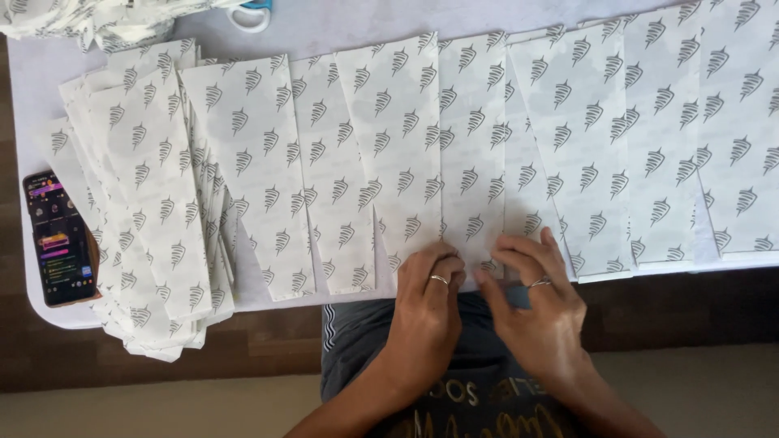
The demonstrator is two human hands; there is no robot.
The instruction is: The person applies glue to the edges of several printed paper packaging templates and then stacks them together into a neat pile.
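**Both hands on lower edge of printed paper strip, centre-bottom of frame**

Hands: 2 in view, both the person's own. Left hand (428, 284) lies knuckles up, lower centre, fingertips curled onto the near edge of a white paper strip (471, 146) w/ grey leaf-like print. One ring on it. Right hand (535, 296) sits just beside, to the right, fingers bent onto the same edge; also one ring. Grip: fingertips of both press or pinch the strip's bottom edge; whether the paper is actually nipped between thumb and finger cannot be told, thumbs hidden.

Strips: approx. 8 laid side by side, overlapping, in a row across the white table (49, 308), upper left to upper right. The handled strip is in the middle of the row, its lower end at the table's near edge.

Stack: 1 fanned pile of same printed strips (154, 243) at left of frame; count not readable, many.

Other items: 1 phone (58, 239), screen lit, far left, partly tucked beside the pile. 1 pair of scissors (250, 15), handle only, top edge. 1 crumpled bundle of printed paper (97, 24), upper left corner.

Containers: none seen.
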